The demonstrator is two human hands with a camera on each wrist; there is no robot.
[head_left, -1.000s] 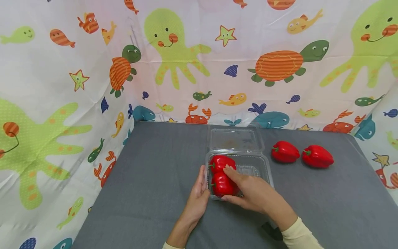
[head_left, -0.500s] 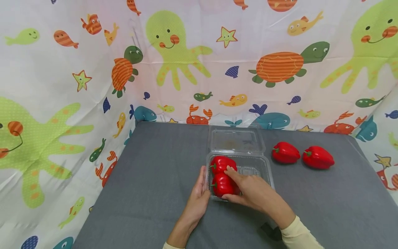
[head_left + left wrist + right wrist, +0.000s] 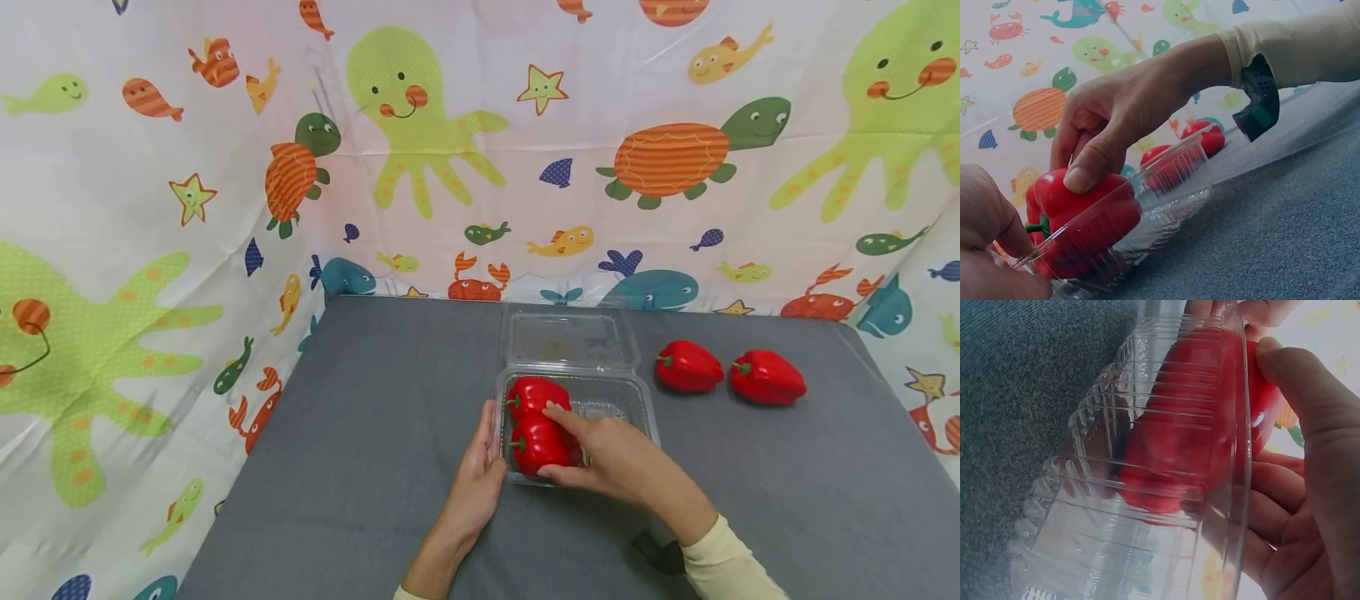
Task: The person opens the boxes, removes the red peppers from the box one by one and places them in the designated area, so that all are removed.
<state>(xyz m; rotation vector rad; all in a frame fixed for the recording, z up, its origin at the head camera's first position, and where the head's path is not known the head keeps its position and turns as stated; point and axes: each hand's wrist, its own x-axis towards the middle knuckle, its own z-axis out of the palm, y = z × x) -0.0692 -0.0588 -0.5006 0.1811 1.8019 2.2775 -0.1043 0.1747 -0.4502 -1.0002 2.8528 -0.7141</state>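
Little has moved since a second ago: the right hand (image 3: 611, 458) still curls its thumb and fingers around the near pepper (image 3: 542, 443), which has settled slightly deeper into the clear clamshell container (image 3: 637, 398). Four red peppers are counted in all. Two sit in the container's left half, the far pepper (image 3: 534, 394) touching the near one. Two loose peppers (image 3: 688, 367) (image 3: 767, 377) lie side by side on the grey table (image 3: 360, 450), well to the right of the container. The left hand (image 3: 482, 467) rests with straight fingers against the container's left wall. The one hinged lid (image 3: 567, 337) lies open behind.
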